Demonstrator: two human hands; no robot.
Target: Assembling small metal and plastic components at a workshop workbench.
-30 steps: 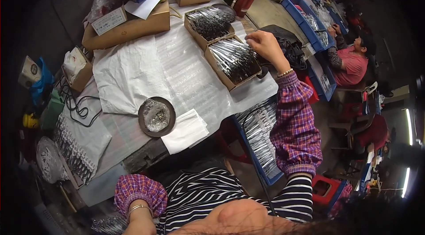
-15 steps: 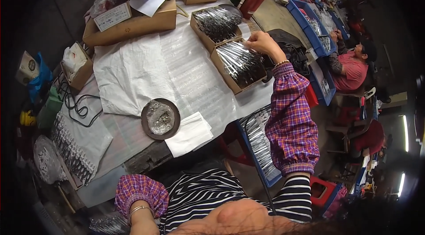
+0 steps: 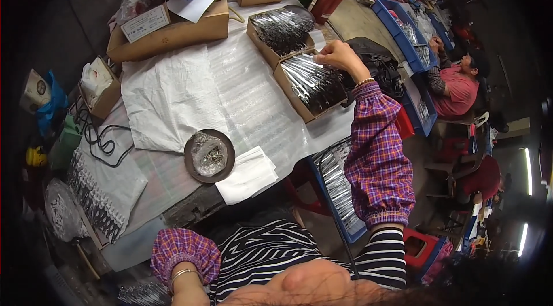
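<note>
My right hand [image 3: 341, 56] is over a cardboard box [image 3: 303, 111] packed with slim, shiny metal pieces with dark ends [image 3: 311, 80]. Its thumb and fingertips are pinched together at the upper ends of these pieces, gripping at least one; the exact kind of piece does not show. Right behind it stands a second box with similar pieces [image 3: 282, 29]. At the lower edge, my left hand [image 3: 190, 293] hangs below its checked sleeve, by a bracelet at the wrist. The picture's edge cuts it off, and its fingers are hidden.
A round dark dish [image 3: 209, 155] with clear plastic and small metal bits lies near the table's front, beside folded white paper [image 3: 247, 176]. Cardboard boxes [image 3: 173, 35] line the back. A blue tray of metal pieces [image 3: 340, 191] is below right. Another person [image 3: 458, 90] sits at right.
My right hand has shifted slightly left over the metal pieces, its fingertips still together. My left hand has barely moved.
</note>
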